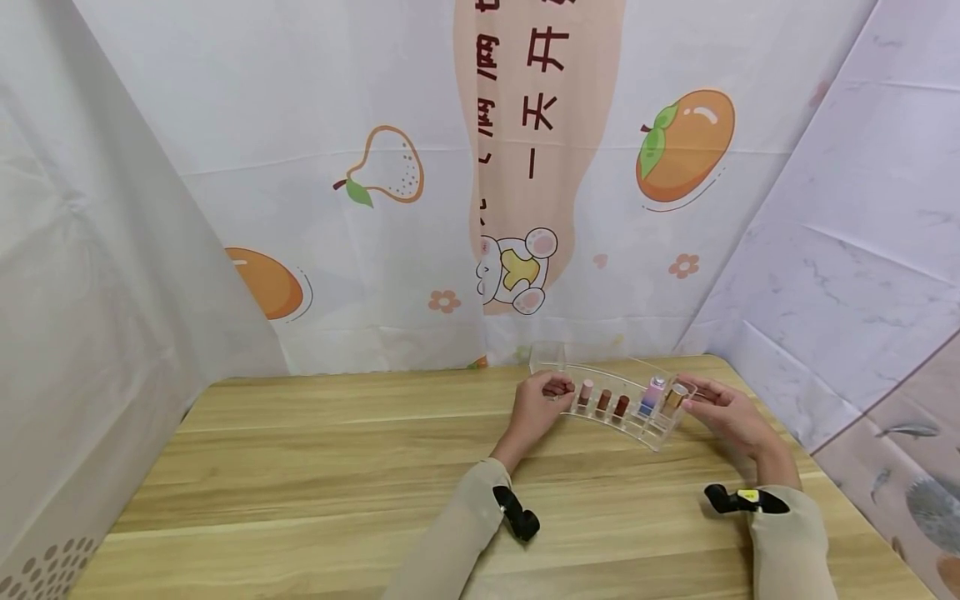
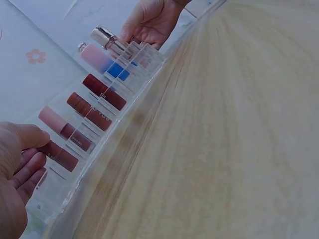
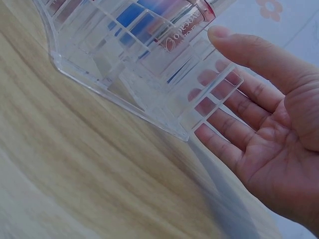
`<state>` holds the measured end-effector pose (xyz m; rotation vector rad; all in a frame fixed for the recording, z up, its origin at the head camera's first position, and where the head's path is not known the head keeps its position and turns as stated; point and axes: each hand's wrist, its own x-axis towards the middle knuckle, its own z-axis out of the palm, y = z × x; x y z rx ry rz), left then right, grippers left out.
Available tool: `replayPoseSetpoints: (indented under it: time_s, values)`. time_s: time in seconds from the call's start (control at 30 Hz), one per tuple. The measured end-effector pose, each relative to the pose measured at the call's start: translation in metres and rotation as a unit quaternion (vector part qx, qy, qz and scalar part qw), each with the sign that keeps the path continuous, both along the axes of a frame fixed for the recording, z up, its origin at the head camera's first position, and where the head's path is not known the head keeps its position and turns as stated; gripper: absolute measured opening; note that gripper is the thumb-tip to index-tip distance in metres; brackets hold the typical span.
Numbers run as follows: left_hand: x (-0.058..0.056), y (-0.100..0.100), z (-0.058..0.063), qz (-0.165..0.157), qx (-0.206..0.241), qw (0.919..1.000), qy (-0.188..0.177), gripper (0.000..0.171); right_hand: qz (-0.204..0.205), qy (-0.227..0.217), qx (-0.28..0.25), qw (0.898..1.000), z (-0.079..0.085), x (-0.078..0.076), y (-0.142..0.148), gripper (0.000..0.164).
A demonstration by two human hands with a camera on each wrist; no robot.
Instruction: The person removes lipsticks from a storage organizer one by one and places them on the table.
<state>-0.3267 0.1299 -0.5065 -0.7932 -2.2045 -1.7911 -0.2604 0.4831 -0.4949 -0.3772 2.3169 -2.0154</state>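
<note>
A clear, stepped, curved lipstick organizer (image 1: 636,435) stands toward the back right of the table. At its left end my left hand (image 1: 542,404) pinches the top of a brown lip gloss tube (image 2: 61,157) between thumb and fingers, the tube's lower part sitting in a slot. Beside it stand a pink-capped tube (image 2: 66,129), a brown tube (image 2: 89,112), a dark red tube (image 2: 103,92), a pink-and-blue tube (image 2: 105,62) and a shiny metallic-capped tube (image 1: 675,398). My right hand (image 3: 259,109) has extended fingers behind the organizer's right end, thumb close to the metallic-capped tube.
The wooden table (image 1: 315,483) reaches forward and left of the organizer. Close behind it hangs a white printed curtain (image 1: 405,283), with another marble-patterned sheet (image 1: 847,250) at the right. Dark wrist cameras (image 1: 516,514) sit on both sleeves.
</note>
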Motion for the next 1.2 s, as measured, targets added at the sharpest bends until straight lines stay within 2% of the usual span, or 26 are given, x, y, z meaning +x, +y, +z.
replayPoseSetpoints:
  time_s: [0.37, 0.67, 0.97, 1.2]
  values:
    - [-0.001, -0.001, 0.004, 0.007, 0.025, 0.9997, -0.002, 0.013, -0.002, 0.0, 0.004, 1.0, 0.001, -0.001, 0.0, 0.046]
    - [0.0, -0.004, 0.012, 0.005, 0.048, 0.9986, -0.024, 0.014, 0.007, 0.005, -0.006, 1.0, 0.001, 0.0, -0.001, 0.045]
    - [-0.007, -0.01, 0.013, -0.009, 0.052, 0.9985, -0.008, 0.017, 0.005, 0.004, -0.002, 1.0, 0.001, 0.0, -0.001, 0.046]
    - [-0.011, -0.016, 0.016, -0.03, 0.052, 0.998, -0.022, 0.018, 0.007, 0.006, -0.006, 1.0, 0.0, 0.002, -0.001, 0.046]
